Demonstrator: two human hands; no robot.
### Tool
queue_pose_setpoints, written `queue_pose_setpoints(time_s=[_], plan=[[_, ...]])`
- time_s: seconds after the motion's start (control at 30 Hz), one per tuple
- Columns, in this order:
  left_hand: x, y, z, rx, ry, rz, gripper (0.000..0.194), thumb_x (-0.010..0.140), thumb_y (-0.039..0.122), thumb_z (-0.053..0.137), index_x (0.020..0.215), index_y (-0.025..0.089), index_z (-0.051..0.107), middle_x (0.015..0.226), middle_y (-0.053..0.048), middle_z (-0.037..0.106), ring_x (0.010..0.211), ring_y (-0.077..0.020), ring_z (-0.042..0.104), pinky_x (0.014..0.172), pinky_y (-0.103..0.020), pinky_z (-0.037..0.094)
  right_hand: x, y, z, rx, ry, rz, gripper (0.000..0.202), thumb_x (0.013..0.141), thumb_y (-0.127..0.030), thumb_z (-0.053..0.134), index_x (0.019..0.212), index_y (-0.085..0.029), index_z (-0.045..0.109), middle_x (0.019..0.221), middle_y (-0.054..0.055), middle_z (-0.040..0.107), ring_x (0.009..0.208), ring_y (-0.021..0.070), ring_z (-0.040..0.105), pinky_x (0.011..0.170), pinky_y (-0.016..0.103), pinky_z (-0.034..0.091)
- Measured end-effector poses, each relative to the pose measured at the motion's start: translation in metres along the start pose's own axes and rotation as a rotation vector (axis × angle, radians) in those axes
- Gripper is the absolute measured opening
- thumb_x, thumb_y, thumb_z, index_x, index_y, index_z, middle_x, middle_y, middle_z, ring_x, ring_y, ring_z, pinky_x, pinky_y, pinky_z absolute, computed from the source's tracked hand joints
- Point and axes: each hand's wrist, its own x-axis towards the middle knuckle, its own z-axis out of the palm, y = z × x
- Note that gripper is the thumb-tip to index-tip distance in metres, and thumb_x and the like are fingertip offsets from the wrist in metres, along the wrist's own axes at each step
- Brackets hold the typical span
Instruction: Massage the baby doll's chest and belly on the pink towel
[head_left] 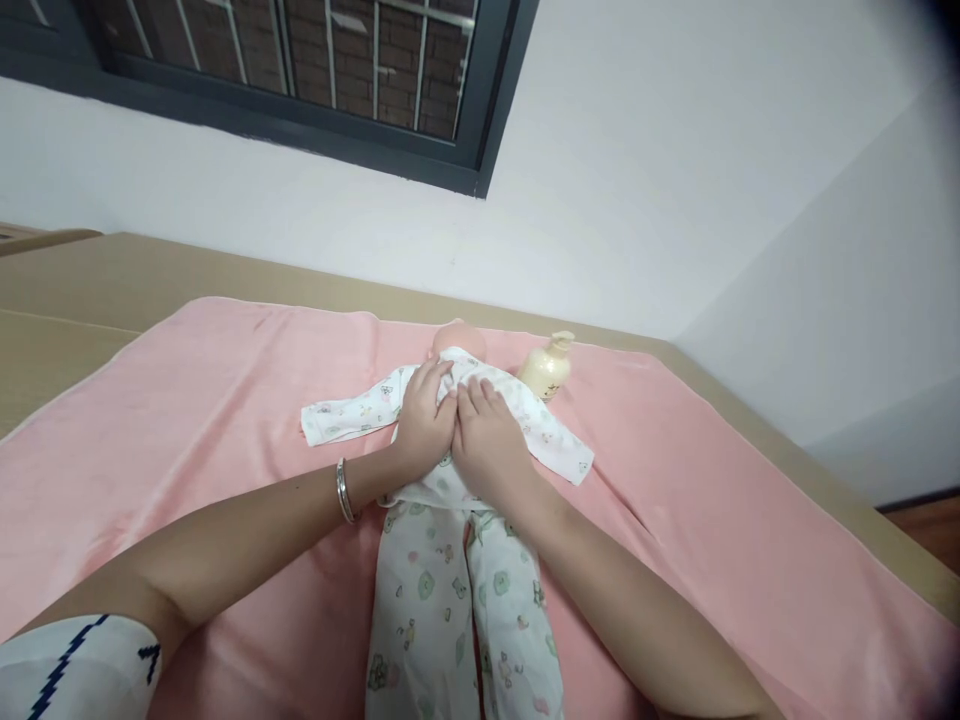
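A baby doll [459,340] lies stretched out, dressed in a white patterned top [553,440] and matching trousers [424,600]. Its sleeves spread out to both sides, and its smooth head points away from me. Both of my hands rest flat on the upper body of the top. My left hand [427,415], with a silver bangle [344,490] on its wrist, has its fingers stretched toward the doll's neck. Close beside it, my right hand [491,435] lies with its fingers extended, the thumbs nearly meeting. Whether the doll's front or back is up, I cannot tell.
Under the doll a pink blanket [247,420] covers a wooden surface [247,270]. A cream pump bottle [546,368] stands near the doll's right-hand sleeve. Behind are a white wall [600,180] and a dark-framed window [480,150] with bars.
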Motion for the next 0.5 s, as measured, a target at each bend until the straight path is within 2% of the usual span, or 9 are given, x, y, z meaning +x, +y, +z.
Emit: queue_pose_setpoints(time_s=[0.07, 0.13, 0.2, 0.27, 0.33, 0.43, 0.5], plan=[[-0.002, 0.0, 0.0, 0.054, -0.041, 0.043, 0.045, 0.092, 0.016, 0.039, 0.135, 0.016, 0.054, 0.15, -0.014, 0.049, 0.144, -0.0252, 0.041, 0.122, -0.047, 0.033, 0.006, 0.009, 0.001, 0.08, -0.007, -0.128, 0.054, 0.098, -0.022, 0.035, 0.148, -0.006, 0.047, 0.158, 0.016, 0.038, 0.152, 0.0295, 0.025, 0.125, 0.05, 0.019], [-0.005, 0.0, 0.001, 0.127, -0.088, 0.052, 0.049, 0.092, 0.015, 0.039, 0.138, 0.015, 0.051, 0.153, -0.014, 0.046, 0.146, -0.0258, 0.039, 0.123, -0.048, 0.031, 0.017, 0.028, 0.004, 0.174, -0.039, -0.129, 0.055, 0.1, -0.03, 0.037, 0.151, -0.012, 0.044, 0.16, 0.012, 0.036, 0.151, 0.0273, 0.027, 0.125, 0.052, 0.018], [-0.004, -0.001, 0.003, 0.22, -0.126, 0.017, 0.05, 0.092, 0.019, 0.041, 0.14, 0.011, 0.049, 0.153, -0.017, 0.046, 0.146, -0.0291, 0.038, 0.123, -0.051, 0.029, 0.028, 0.046, 0.006, 0.198, -0.026, 0.028, 0.059, 0.102, -0.038, 0.034, 0.151, -0.006, 0.041, 0.159, 0.018, 0.035, 0.151, 0.0291, 0.027, 0.124, 0.052, 0.018], [0.002, -0.002, 0.003, 0.307, -0.166, -0.023, 0.049, 0.093, 0.025, 0.044, 0.139, 0.008, 0.05, 0.151, -0.019, 0.048, 0.145, -0.0319, 0.039, 0.123, -0.052, 0.028, 0.032, 0.051, 0.006, 0.173, -0.015, 0.146, 0.062, 0.104, -0.041, 0.032, 0.149, 0.0, 0.041, 0.158, 0.023, 0.035, 0.151, 0.0313, 0.026, 0.124, 0.05, 0.02], [0.013, -0.005, 0.001, 0.37, -0.224, -0.043, 0.049, 0.094, 0.031, 0.045, 0.137, 0.008, 0.051, 0.148, -0.019, 0.051, 0.143, -0.0328, 0.041, 0.122, -0.052, 0.029, 0.026, 0.041, 0.003, 0.133, -0.011, 0.179, 0.058, 0.104, -0.039, 0.031, 0.146, 0.0, 0.044, 0.156, 0.024, 0.039, 0.15, 0.0318, 0.029, 0.122, 0.048, 0.025], [0.032, -0.007, -0.007, 0.422, -0.328, -0.075, 0.044, 0.096, 0.037, 0.044, 0.129, 0.011, 0.056, 0.138, -0.018, 0.059, 0.133, -0.0324, 0.051, 0.116, -0.051, 0.038, 0.009, 0.013, -0.007, 0.061, -0.014, 0.173, 0.048, 0.103, -0.03, 0.035, 0.14, -0.006, 0.052, 0.149, 0.021, 0.05, 0.143, 0.032, 0.041, 0.116, 0.046, 0.036], [0.037, -0.005, -0.01, 0.46, -0.368, -0.076, 0.042, 0.098, 0.037, 0.04, 0.126, 0.011, 0.058, 0.132, -0.017, 0.063, 0.126, -0.0313, 0.056, 0.112, -0.049, 0.042, 0.001, 0.0, -0.011, 0.02, -0.042, 0.132, 0.045, 0.101, -0.027, 0.038, 0.138, -0.007, 0.054, 0.147, 0.021, 0.052, 0.142, 0.0327, 0.042, 0.115, 0.045, 0.037]])
